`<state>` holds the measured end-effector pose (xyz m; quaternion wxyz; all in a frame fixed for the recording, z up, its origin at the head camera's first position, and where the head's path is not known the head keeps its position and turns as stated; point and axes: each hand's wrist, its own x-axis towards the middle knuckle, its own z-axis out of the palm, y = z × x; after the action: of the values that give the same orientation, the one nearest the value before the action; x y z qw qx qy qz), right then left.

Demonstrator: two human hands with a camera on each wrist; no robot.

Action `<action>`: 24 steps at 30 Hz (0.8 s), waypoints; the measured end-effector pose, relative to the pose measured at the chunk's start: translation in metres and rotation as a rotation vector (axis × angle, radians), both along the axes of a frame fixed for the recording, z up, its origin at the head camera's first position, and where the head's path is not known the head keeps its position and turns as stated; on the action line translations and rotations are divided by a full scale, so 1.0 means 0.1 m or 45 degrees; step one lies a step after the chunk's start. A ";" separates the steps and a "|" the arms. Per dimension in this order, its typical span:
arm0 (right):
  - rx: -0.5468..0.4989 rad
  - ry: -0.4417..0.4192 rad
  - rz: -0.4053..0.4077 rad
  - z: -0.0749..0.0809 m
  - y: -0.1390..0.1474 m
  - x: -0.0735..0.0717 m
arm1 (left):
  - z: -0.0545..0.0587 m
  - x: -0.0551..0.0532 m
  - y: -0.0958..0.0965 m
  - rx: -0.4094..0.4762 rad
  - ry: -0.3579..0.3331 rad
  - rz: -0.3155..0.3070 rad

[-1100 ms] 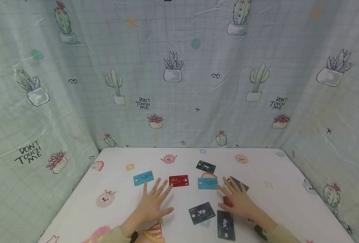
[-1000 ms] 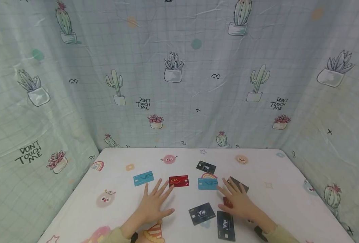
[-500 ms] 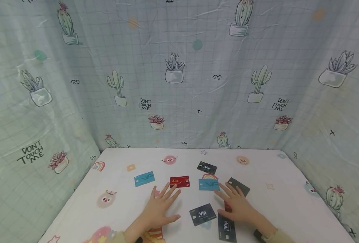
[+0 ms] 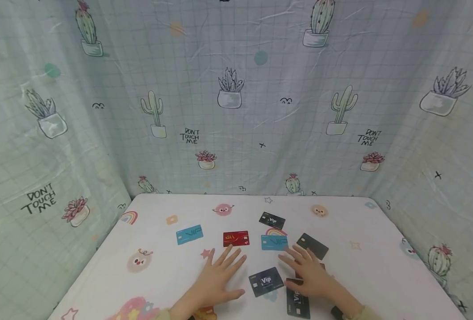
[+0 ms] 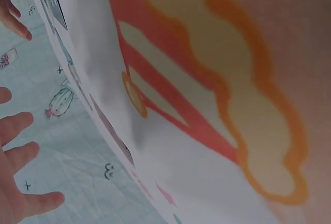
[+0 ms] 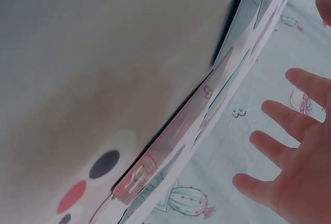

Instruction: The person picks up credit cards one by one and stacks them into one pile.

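Note:
My left hand (image 4: 217, 279) is spread with straight fingers just in front of a red VIP card (image 4: 236, 238), holding nothing. My right hand (image 4: 309, 274), fingers also spread, hovers over a mostly hidden red card (image 6: 139, 177) and overlaps a black Vip card (image 4: 298, 304) in the head view. Its fingertips reach toward a blue card (image 4: 274, 242) and a dark card (image 4: 313, 246). Between the hands lies another black Vip card (image 4: 266, 282). Farther off are a second blue card (image 4: 189, 234) at left and a black card (image 4: 272, 220) toward the back.
The cards lie flat on a white table (image 4: 152, 209) whose cover is printed with cartoon faces, stars and rainbows. A pale curtain (image 4: 256, 169) with cactus prints rises behind the table and along both sides.
My left hand has drifted right and slightly nearer me, away from the left blue card. The right hand has shifted a little left and nearer, uncovering more of the dark card. The cards stay put.

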<state>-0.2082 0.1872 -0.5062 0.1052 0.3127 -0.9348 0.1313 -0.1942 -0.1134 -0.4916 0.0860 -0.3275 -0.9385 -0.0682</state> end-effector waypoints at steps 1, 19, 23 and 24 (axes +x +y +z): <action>0.009 -0.005 0.002 0.00 0.00 0.00 | -0.01 0.00 0.01 0.000 0.008 -0.009; 0.108 -0.259 -0.004 0.06 -0.13 0.06 | -0.08 0.00 0.21 -0.152 0.020 -0.049; 0.127 -0.297 0.021 0.10 -0.15 0.06 | -0.06 -0.01 0.26 -0.180 -0.003 -0.061; 0.134 -0.302 0.028 0.10 -0.16 0.05 | -0.06 -0.02 0.27 -0.187 -0.007 -0.065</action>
<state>-0.2029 0.1711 -0.4957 -0.0241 0.3104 -0.9428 0.1195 -0.1957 -0.0862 -0.4977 0.0573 -0.3565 -0.9325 -0.0024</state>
